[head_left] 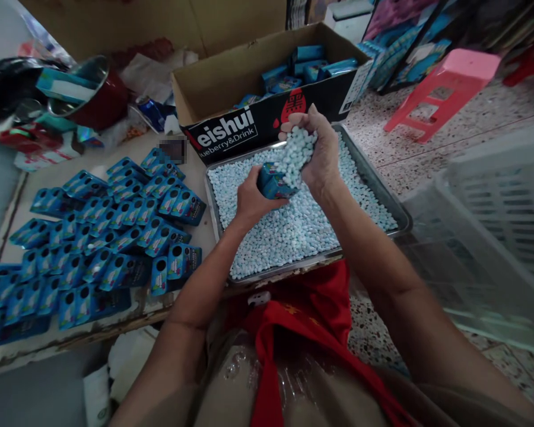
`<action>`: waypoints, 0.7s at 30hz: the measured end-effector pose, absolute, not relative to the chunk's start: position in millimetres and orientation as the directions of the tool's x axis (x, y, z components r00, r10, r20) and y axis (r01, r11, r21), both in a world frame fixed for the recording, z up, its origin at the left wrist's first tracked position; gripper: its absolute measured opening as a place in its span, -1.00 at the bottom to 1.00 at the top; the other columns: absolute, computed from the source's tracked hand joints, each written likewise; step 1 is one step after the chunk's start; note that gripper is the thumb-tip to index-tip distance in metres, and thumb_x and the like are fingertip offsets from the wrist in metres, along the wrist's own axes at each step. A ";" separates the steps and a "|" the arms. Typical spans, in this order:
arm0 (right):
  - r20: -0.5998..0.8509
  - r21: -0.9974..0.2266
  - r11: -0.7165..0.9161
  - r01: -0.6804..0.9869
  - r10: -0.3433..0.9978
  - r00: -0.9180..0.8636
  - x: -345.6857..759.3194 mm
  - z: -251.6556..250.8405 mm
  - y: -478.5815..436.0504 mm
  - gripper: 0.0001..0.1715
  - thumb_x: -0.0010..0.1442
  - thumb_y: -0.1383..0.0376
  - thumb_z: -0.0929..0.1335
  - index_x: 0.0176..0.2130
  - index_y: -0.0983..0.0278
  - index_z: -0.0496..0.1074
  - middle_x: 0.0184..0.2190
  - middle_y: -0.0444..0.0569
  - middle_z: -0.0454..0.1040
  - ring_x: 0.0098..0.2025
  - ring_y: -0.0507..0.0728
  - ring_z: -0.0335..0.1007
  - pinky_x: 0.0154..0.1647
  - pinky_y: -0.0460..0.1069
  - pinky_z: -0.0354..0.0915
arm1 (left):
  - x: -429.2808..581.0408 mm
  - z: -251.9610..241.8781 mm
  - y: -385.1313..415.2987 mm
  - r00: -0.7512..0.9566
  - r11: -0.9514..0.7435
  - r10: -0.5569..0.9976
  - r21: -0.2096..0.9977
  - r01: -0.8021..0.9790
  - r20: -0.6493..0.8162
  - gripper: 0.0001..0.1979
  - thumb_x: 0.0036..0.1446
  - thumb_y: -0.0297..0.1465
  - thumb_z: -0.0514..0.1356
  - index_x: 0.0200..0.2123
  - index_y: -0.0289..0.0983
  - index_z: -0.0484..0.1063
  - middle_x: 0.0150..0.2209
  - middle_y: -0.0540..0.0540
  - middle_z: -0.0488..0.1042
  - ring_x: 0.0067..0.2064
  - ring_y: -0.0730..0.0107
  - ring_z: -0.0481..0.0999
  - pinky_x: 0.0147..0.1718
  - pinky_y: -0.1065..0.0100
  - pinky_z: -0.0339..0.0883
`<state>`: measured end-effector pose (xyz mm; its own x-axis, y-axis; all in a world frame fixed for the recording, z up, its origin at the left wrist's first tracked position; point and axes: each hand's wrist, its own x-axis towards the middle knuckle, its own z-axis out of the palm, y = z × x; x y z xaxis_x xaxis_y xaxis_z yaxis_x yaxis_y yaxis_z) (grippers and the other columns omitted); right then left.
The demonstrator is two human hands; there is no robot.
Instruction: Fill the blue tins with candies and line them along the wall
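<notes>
Head view shows the left hand (253, 198) gripping blue printed packaging (273, 185) above a metal tray (404, 222) of pale-blue pellets (289, 231), the right hand (324, 145) cupping a heap just over it, seemingly filling it, which next calls for gentle tipping.

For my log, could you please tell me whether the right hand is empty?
No, the right hand holds a heap of pale pellets.
</notes>
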<state>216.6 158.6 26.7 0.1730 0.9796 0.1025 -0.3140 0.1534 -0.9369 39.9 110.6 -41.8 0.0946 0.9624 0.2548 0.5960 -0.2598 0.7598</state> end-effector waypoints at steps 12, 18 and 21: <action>0.188 -0.976 0.182 -0.123 0.981 -0.041 202.5 28.9 126.8 -0.04 0.52 -0.56 0.20 -0.18 0.16 0.63 -0.03 0.06 0.70 0.07 0.30 0.71 0.26 0.24 0.59 | 29.6 -35.0 98.7 0.124 -0.246 0.966 0.646 0.722 0.229 -0.10 -0.09 -0.08 0.74 0.23 -0.17 0.45 0.07 -0.17 0.69 0.14 -0.26 0.73 0.19 -0.02 0.60; 0.150 -0.981 0.142 0.133 0.987 0.052 252.6 -10.6 131.8 -0.14 0.54 -0.49 0.23 -0.13 0.11 0.65 -0.03 0.11 0.71 0.09 0.33 0.70 0.06 0.20 0.61 | 16.7 -37.6 103.6 0.095 -0.231 0.968 0.673 0.702 0.233 -0.03 -0.10 -0.10 0.77 0.28 -0.12 0.41 0.16 -0.18 0.68 0.23 -0.23 0.71 0.27 -0.04 0.59; 0.165 -0.942 0.123 0.314 0.980 0.110 273.9 -38.6 154.8 -0.15 0.58 -0.43 0.21 -0.17 0.14 0.66 -0.12 0.13 0.71 0.02 0.34 0.68 0.06 0.24 0.58 | 3.5 -38.9 103.4 0.108 -0.248 0.966 0.720 0.648 0.236 -0.01 -0.11 -0.17 0.78 0.29 -0.12 0.39 0.22 -0.19 0.65 0.29 -0.18 0.68 0.28 0.03 0.59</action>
